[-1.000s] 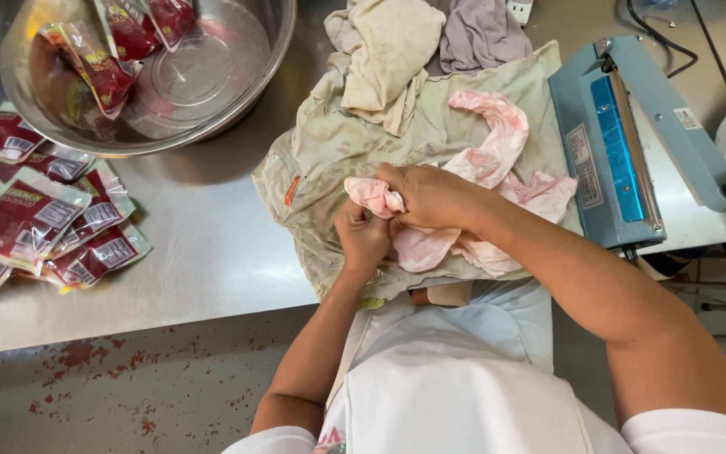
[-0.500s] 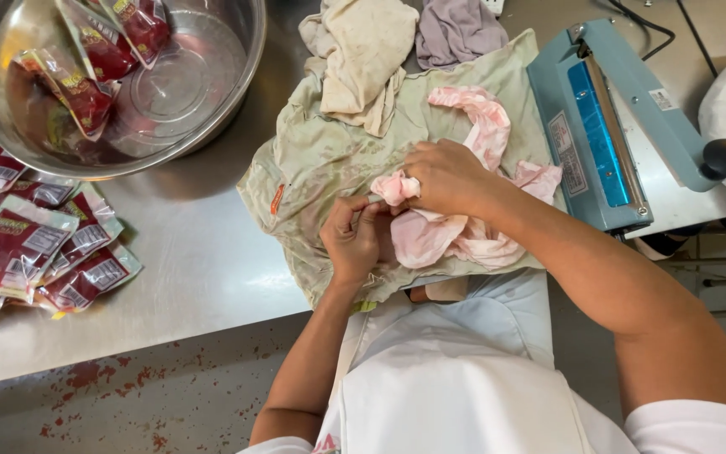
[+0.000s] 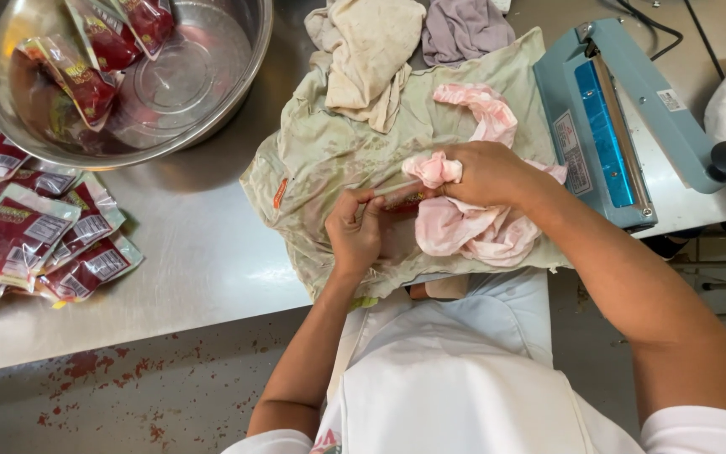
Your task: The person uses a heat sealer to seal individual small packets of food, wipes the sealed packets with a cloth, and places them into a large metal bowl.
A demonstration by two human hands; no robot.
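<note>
My right hand (image 3: 491, 174) is closed on a bunch of pink cloth (image 3: 464, 229) and presses it onto a small red sauce pouch (image 3: 398, 197). The pouch is mostly hidden under the cloth and my fingers. My left hand (image 3: 355, 229) pinches the pouch's left end. Both hands rest over a stained pale green cloth (image 3: 329, 151) spread on the steel table (image 3: 195, 261) just in front of my body.
A steel bowl (image 3: 212, 109) with a few red pouches stands at the back left. Several sealed red pouches (image 3: 35, 244) lie at the left edge. A blue heat sealer (image 3: 611, 126) sits to the right. Beige (image 3: 371, 50) and grey (image 3: 464, 29) rags lie behind.
My right hand with the pink cloth has slid a little to the right along the pouch. My left hand has stayed at the pouch's left end, and the camera has shifted slightly.
</note>
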